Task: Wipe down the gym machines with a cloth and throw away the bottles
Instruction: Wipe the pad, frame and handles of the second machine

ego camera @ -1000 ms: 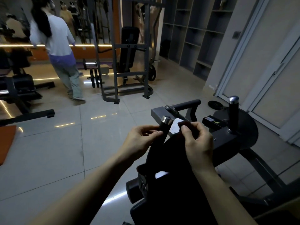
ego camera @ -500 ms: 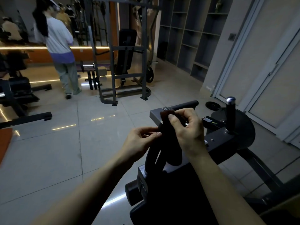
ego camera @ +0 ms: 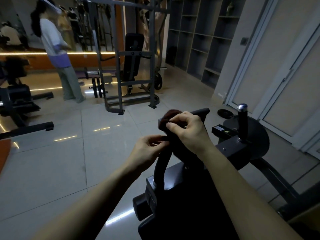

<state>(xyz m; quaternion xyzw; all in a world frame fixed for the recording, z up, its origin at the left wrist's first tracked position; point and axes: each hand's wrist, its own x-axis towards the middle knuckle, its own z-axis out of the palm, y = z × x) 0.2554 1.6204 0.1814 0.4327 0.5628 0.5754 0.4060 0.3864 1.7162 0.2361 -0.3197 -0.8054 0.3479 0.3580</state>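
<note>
A dark gym machine (ego camera: 242, 146) stands in front of me, with a curved left handle (ego camera: 161, 163) and an upright right handle (ego camera: 242, 122) capped in chrome. My right hand (ego camera: 188, 132) grips a dark reddish cloth (ego camera: 167, 118) wrapped over the top of the left handle. My left hand (ego camera: 147, 149) pinches the lower edge of the cloth beside the handle. No bottles are in sight.
A squat rack with a bench (ego camera: 133, 70) stands ahead on the tiled floor. A person (ego camera: 58, 54) stands at the back left by a lit counter. Grey shelving (ego camera: 199, 37) lines the back right, a door (ego camera: 290, 80) is on the right, and a weight plate (ego camera: 225, 113) lies on the floor.
My right hand has drawn the cloth up the left handle and over its chrome tip, which is now covered. My left hand has stayed beside the handle. The person at the back has walked farther away.
</note>
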